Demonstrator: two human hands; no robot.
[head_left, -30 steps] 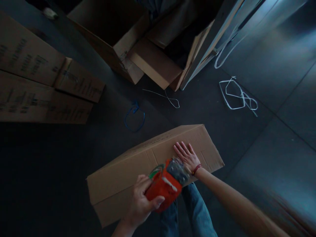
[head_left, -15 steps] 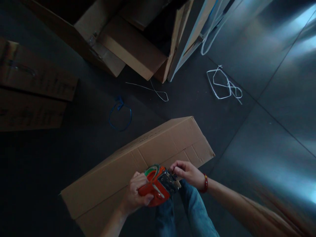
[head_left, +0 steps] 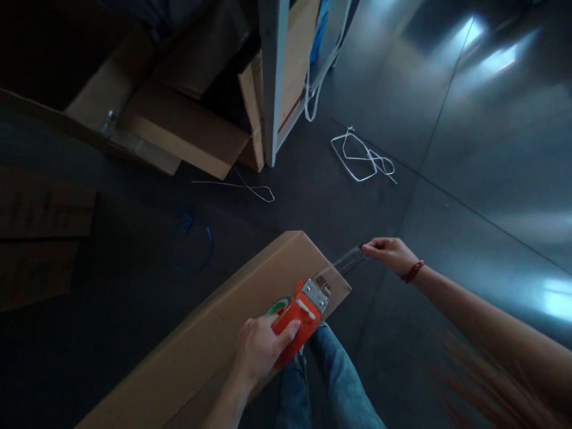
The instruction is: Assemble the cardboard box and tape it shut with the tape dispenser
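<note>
A long brown cardboard box (head_left: 210, 333) lies on the dark floor in front of my legs. My left hand (head_left: 261, 348) grips an orange tape dispenser (head_left: 300, 316) over the box's near right end. My right hand (head_left: 389, 253), with a red bracelet on the wrist, pinches the free end of a clear tape strip (head_left: 346, 262) that stretches from the dispenser out past the box's end.
Open cardboard boxes (head_left: 179, 119) stand at the back beside a white frame post (head_left: 270, 83). White plastic strapping (head_left: 360, 158), a thin white loop (head_left: 250, 187) and a blue loop (head_left: 192, 238) lie on the floor. Stacked closed boxes (head_left: 40, 238) sit at the left.
My right hand left the box top, took the tape end at the dispenser and pulled it out to the right. The view swung right.
</note>
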